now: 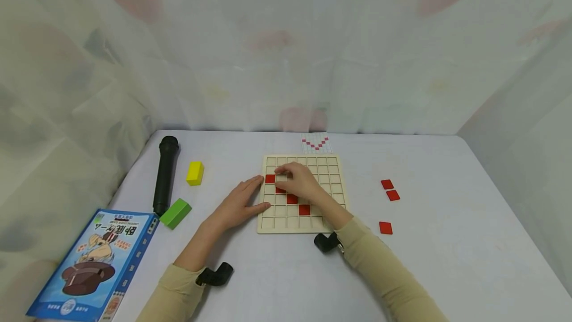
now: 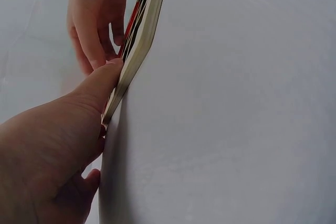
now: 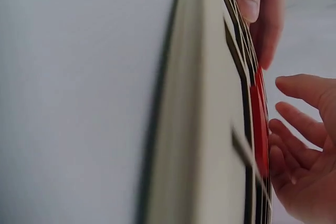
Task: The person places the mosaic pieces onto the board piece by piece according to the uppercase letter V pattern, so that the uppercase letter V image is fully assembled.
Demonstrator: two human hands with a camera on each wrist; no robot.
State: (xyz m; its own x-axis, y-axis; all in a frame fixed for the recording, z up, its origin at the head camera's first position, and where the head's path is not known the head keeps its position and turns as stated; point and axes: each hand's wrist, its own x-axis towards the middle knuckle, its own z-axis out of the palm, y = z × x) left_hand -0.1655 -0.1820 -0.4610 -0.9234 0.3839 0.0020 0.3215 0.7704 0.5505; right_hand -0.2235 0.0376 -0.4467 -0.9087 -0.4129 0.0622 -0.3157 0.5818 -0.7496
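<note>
I see the left hand [image 1: 239, 204] at nine o'clock of the pale wooden square grid board [image 1: 324, 188], fingers outstretched, thumb resting on its rim. The right hand [image 1: 301, 182] is poised over the board towards ten o'clock, thumb and forefinger parted, apparently around nothing, though its lower fingers are partly hidden. Four flat red square tiles [image 1: 304, 210] step diagonally from ten to six; three loose red squares [image 1: 393, 195] lie on the white worktop [image 1: 451, 222] around three to four o'clock.

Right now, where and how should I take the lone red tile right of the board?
Pinch the lone red tile by two opposite edges, probably best from above: it lies flat and looks thin on the white table, so its sides offer little height, but all four edges are exposed.
</note>
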